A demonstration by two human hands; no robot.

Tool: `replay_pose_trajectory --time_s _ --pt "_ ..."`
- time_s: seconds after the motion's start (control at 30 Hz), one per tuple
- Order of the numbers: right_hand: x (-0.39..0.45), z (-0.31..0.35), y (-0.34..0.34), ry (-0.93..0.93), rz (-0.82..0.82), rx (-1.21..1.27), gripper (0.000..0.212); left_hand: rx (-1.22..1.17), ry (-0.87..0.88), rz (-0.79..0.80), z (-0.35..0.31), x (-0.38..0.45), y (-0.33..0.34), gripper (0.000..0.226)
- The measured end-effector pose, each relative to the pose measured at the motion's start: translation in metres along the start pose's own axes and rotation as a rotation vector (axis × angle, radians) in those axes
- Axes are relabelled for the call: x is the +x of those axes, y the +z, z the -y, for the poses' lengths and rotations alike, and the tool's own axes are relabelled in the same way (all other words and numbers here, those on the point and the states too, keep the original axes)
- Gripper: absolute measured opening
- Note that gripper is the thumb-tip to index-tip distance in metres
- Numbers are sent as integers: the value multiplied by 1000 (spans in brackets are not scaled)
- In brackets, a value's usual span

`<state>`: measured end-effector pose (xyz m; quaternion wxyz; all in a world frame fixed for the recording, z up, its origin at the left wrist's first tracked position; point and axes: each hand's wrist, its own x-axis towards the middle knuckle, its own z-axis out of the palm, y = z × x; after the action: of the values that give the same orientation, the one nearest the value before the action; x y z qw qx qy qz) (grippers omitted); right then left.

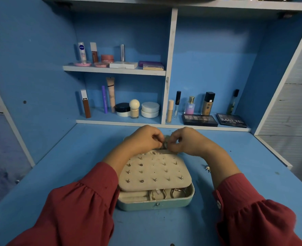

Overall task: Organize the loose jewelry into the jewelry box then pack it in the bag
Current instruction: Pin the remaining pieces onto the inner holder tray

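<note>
A: Box first: a rounded-corner case with a pale teal shell, standing open on the blue desk, a small metal stud at its front wall. Over its tray lies a beige, suede-like panel punched with rows of holes, many carrying stud earrings, points up.

B: How many studs?

A: About sixteen show; some are too small to be sure of. At 6 o'clock of the panel the tray is uncovered: padded ring rolls on the left, and thin metal hoops on the right, at least three, overlapping.

B: And the hands?

A: Two, both in gathered red sleeves. The left hand and the right hand meet at 12 o'clock of the panel, fingers curled, fingertips pinched together on one small metallic piece between them. What the piece is cannot be made out. It sits just above the panel's far edge.

B: Anything loose?

A: One small silvery piece of jewelry on the desk at 3 o'clock of the box, just beside the right forearm.
</note>
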<state>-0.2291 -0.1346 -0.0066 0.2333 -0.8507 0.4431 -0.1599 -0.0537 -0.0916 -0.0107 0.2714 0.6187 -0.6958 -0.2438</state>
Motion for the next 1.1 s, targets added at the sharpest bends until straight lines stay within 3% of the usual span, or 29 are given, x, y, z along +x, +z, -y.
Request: replay_pose_trajectory --time_s 0.2,0.43,0.7,0.93,1.1 --pt "-3 4 -4 -1 -135 298 4 -16 11 61 1 -3 2 24" --pt "7 -4 7 42 -121 19 12 -118 -52 54 -2 -5 1 24" --pt "5 -6 4 -64 -11 -247 16 125 -11 124 -3 -6 2 20" --pt "5 -4 4 -66 19 -197 7 178 12 109 3 -1 4 13" --pt "8 -6 9 -104 48 -173 13 233 57 89 3 2 5 9"
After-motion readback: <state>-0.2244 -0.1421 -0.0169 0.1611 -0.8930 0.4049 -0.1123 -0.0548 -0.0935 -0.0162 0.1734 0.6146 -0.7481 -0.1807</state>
